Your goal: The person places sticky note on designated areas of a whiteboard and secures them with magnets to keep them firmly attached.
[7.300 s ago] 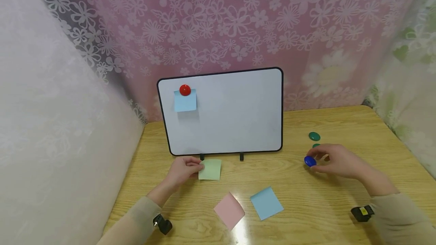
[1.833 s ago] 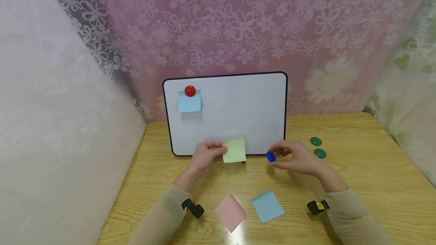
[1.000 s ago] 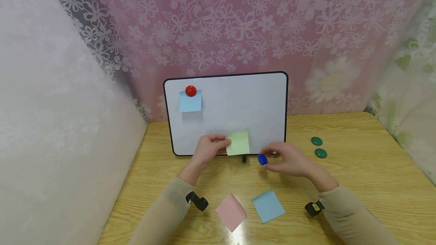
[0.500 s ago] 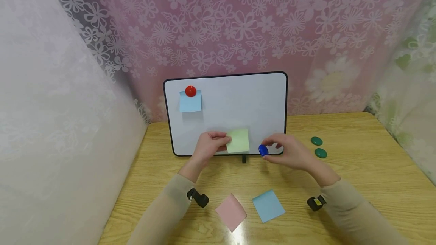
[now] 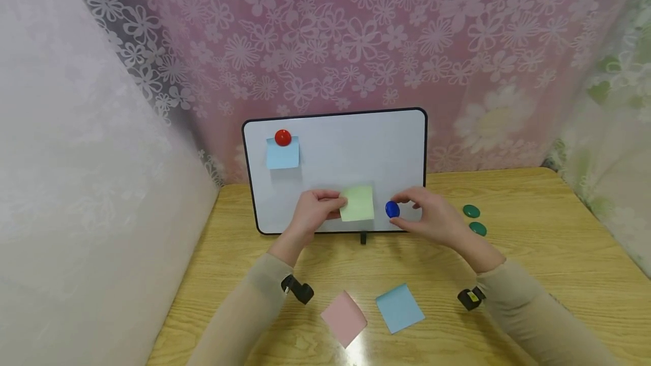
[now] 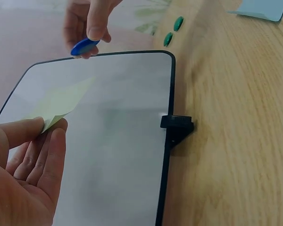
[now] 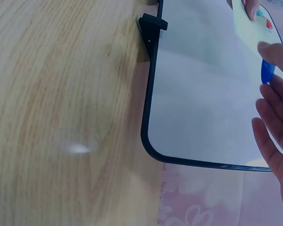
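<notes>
My left hand (image 5: 311, 212) pinches the left edge of a pale green sticky note (image 5: 357, 203), held in front of the lower middle of a whiteboard (image 5: 335, 151). Just right of the note, my right hand (image 5: 429, 216) pinches a blue round magnet (image 5: 392, 209) between thumb and fingers. In the left wrist view the note (image 6: 68, 100) slants out from the thumb, its near corner curled. The right wrist view has the blue magnet (image 7: 267, 71) under the thumb, close to the note (image 7: 247, 28). Whether the note touches the board I cannot tell.
A red magnet (image 5: 282, 138) holds a blue sticky note (image 5: 282, 155) at the board's upper left. Two green magnets (image 5: 471, 211) lie on the table right of the board. A pink note (image 5: 344, 319) and another blue note (image 5: 400, 308) lie in front. A black foot (image 5: 363, 238) supports the board.
Since the earliest frame, my left hand has carried the green note rightward and up before the board. My right hand has brought the blue magnet leftward from the green magnets, then raised it beside the note.
</notes>
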Action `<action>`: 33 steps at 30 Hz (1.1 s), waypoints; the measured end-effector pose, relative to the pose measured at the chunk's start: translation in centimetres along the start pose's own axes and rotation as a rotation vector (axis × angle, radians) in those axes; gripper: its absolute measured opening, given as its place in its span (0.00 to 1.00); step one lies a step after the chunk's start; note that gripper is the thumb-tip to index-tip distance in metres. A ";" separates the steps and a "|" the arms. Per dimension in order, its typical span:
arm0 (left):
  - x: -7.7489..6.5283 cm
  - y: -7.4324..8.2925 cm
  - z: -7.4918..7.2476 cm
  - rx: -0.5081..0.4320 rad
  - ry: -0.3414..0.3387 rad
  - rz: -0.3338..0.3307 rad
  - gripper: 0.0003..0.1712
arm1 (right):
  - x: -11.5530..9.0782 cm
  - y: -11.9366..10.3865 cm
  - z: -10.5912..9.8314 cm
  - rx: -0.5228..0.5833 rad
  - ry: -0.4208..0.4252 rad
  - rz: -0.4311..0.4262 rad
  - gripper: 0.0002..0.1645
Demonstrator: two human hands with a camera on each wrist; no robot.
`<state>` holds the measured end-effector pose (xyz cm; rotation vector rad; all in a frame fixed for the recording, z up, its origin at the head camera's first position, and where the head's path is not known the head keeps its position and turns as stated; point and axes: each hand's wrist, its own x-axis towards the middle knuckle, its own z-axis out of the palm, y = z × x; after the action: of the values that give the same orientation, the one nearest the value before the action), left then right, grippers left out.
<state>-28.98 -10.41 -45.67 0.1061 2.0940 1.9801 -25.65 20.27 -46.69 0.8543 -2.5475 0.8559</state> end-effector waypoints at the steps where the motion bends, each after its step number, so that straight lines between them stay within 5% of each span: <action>1: 0.1 0.2 0.1 0.000 0.001 0.004 0.19 | 0.1 -0.1 -0.1 -0.006 0.009 0.013 0.24; 8: 0.2 1.4 0.7 0.000 -0.004 0.028 0.20 | 0.9 -0.7 -0.7 -0.003 0.080 0.097 0.26; 33: 1.5 3.1 1.5 0.021 0.014 0.045 0.18 | 2.4 -1.3 -1.2 -0.031 0.200 0.033 0.27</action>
<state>-30.41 -8.40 -42.81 0.1446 2.1396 1.9911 -26.54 19.14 -44.04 0.6826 -2.3995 0.8632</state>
